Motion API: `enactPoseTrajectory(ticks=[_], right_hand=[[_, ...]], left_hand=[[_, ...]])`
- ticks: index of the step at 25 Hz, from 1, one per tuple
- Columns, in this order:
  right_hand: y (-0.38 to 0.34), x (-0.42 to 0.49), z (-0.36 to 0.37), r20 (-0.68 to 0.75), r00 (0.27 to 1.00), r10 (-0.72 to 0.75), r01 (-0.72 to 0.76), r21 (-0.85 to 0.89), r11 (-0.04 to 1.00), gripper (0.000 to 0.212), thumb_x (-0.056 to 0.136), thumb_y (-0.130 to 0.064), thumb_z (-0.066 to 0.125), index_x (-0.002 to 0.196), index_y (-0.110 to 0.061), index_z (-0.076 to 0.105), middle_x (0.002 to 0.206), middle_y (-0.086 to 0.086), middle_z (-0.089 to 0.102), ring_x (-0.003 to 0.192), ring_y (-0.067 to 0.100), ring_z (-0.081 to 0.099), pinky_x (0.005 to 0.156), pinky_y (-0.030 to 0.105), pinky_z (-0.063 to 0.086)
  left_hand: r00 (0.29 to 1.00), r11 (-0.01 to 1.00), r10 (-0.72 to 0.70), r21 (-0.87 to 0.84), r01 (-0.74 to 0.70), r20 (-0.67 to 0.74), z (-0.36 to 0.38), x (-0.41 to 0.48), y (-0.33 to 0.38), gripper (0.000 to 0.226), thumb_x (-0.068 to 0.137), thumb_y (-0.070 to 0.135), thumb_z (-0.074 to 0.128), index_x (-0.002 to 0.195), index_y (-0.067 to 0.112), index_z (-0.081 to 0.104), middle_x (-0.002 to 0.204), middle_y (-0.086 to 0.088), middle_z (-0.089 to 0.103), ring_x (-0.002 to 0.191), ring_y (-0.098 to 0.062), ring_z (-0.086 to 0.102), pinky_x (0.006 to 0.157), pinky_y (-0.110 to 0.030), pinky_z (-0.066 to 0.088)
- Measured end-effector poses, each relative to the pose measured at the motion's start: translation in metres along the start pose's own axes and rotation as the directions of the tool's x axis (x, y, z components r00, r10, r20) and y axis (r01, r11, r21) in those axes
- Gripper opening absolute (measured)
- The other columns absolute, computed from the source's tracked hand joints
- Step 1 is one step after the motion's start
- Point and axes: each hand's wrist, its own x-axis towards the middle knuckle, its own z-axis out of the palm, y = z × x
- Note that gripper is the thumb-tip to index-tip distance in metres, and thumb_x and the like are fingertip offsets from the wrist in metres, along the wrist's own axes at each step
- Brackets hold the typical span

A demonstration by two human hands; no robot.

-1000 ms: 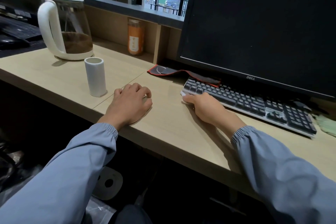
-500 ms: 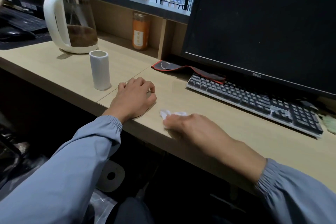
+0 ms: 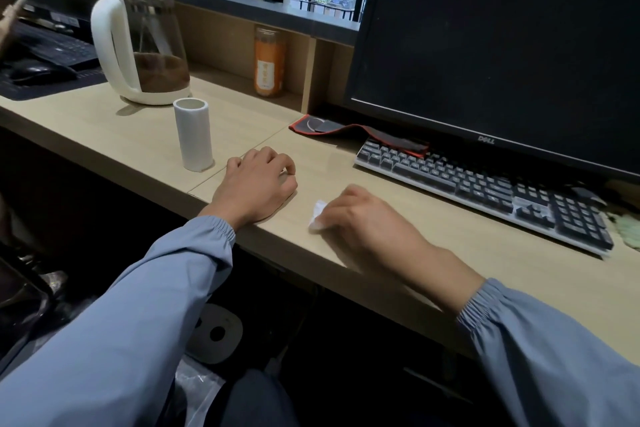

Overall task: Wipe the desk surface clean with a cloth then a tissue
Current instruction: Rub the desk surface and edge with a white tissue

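Note:
My right hand (image 3: 363,218), blurred by motion, grips a small crumpled white tissue (image 3: 317,215) and holds it against the light wooden desk (image 3: 450,253) near the front edge. The tissue pokes out to the left of the fingers. My left hand (image 3: 258,184) rests on the desk just to the left, with its fingers loosely curled and nothing in it. A greenish cloth (image 3: 628,229) shows at the far right edge, past the keyboard.
A keyboard (image 3: 485,184) lies under a dark monitor (image 3: 502,45), with a folded red-edged black mat (image 3: 346,132) behind it. A white cylinder (image 3: 194,135), a glass kettle (image 3: 138,45) and an orange jar (image 3: 269,62) stand to the left. A paper roll (image 3: 216,333) lies under the desk.
My right hand left the keyboard's left end, swept towards the front edge with the tissue, then shifted slightly right. My left hand stayed put.

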Motion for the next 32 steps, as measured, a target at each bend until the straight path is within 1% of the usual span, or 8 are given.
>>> enactPoseTrajectory(ticks=[3, 6, 10, 15, 20, 26, 29, 32], right_hand=[[0.004, -0.006, -0.003, -0.049, 0.997, 0.063, -0.062, 0.027, 0.998, 0.016, 0.093, -0.018, 0.066, 0.098, -0.022, 0.08, 0.095, -0.001, 0.075, 0.085, 0.027, 0.065, 0.073, 0.035, 0.052], [-0.019, -0.027, -0.016, 0.124, 0.988, -0.093, 0.085, 0.072, 0.994, 0.025, 0.092, -0.025, 0.057, 0.099, -0.015, 0.079, 0.106, 0.003, 0.074, 0.095, 0.022, 0.066, 0.081, 0.034, 0.051], [0.003, -0.02, -0.028, 0.048, 0.998, 0.051, -0.054, 0.07, 0.996, 0.044, 0.088, -0.037, 0.042, 0.091, -0.016, 0.081, 0.098, 0.002, 0.074, 0.088, 0.023, 0.07, 0.078, 0.035, 0.056], [-0.018, -0.045, -0.023, 0.159, 0.984, -0.082, 0.064, 0.115, 0.991, 0.017, 0.09, -0.018, 0.062, 0.097, -0.013, 0.077, 0.108, 0.002, 0.069, 0.094, 0.018, 0.065, 0.083, 0.028, 0.052], [0.019, -0.023, -0.036, 0.119, 0.971, 0.209, -0.218, 0.072, 0.973, 0.019, 0.094, -0.041, 0.064, 0.09, -0.027, 0.077, 0.109, -0.01, 0.059, 0.083, 0.005, 0.061, 0.081, 0.03, 0.053], [0.023, -0.033, -0.033, 0.149, 0.989, 0.024, -0.037, 0.089, 0.995, 0.006, 0.091, -0.017, 0.071, 0.096, -0.019, 0.074, 0.102, -0.008, 0.07, 0.091, 0.007, 0.063, 0.083, 0.019, 0.05], [0.076, -0.016, -0.025, -0.017, 0.986, 0.165, -0.166, -0.036, 0.985, 0.014, 0.088, -0.008, 0.071, 0.092, -0.021, 0.076, 0.093, -0.01, 0.072, 0.086, 0.011, 0.066, 0.08, 0.028, 0.053], [0.11, -0.007, -0.017, -0.032, 0.966, 0.257, -0.258, -0.19, 0.947, 0.019, 0.084, -0.001, 0.063, 0.078, -0.018, 0.071, 0.084, -0.002, 0.07, 0.078, 0.02, 0.066, 0.07, 0.038, 0.056]], left_hand=[[1.0, 1.0, -0.003, 0.005, 0.003, -0.009, 0.0, -0.003, -0.001, 0.03, 0.1, 0.043, 0.04, 0.123, 0.037, 0.058, 0.133, 0.004, 0.052, 0.127, -0.02, 0.044, 0.109, -0.046, 0.029], [1.0, 1.0, 0.002, 0.013, -0.002, -0.006, 0.001, -0.002, 0.001, 0.029, 0.1, 0.044, 0.04, 0.122, 0.036, 0.058, 0.132, 0.005, 0.052, 0.126, -0.02, 0.044, 0.106, -0.046, 0.029], [1.0, 0.998, -0.009, 0.062, 0.008, 0.022, -0.002, -0.003, 0.009, 0.03, 0.102, 0.039, 0.039, 0.126, 0.032, 0.057, 0.133, 0.002, 0.051, 0.125, -0.023, 0.045, 0.105, -0.047, 0.031], [0.991, 0.994, -0.058, 0.103, 0.045, 0.124, -0.005, -0.002, 0.026, 0.037, 0.106, 0.04, 0.034, 0.13, 0.022, 0.055, 0.135, -0.006, 0.048, 0.125, -0.028, 0.043, 0.101, -0.051, 0.032], [0.991, 0.988, -0.099, 0.123, 0.089, 0.084, 0.013, -0.01, 0.048, 0.051, 0.1, 0.061, 0.03, 0.127, 0.022, 0.047, 0.137, -0.005, 0.044, 0.127, -0.027, 0.038, 0.106, -0.058, 0.028], [0.997, 0.991, -0.074, 0.115, 0.072, 0.01, 0.018, -0.008, 0.045, 0.046, 0.095, 0.062, 0.032, 0.115, 0.023, 0.045, 0.126, -0.003, 0.045, 0.119, -0.025, 0.039, 0.102, -0.056, 0.031], [0.997, 0.991, -0.076, 0.111, 0.077, -0.007, 0.019, -0.01, 0.044, 0.045, 0.094, 0.063, 0.033, 0.112, 0.024, 0.045, 0.124, -0.001, 0.045, 0.117, -0.025, 0.039, 0.1, -0.054, 0.031], [0.996, 0.99, -0.087, 0.11, 0.086, 0.0, 0.017, -0.011, 0.045, 0.047, 0.095, 0.064, 0.034, 0.116, 0.023, 0.047, 0.127, -0.002, 0.045, 0.121, -0.026, 0.04, 0.104, -0.055, 0.03]])
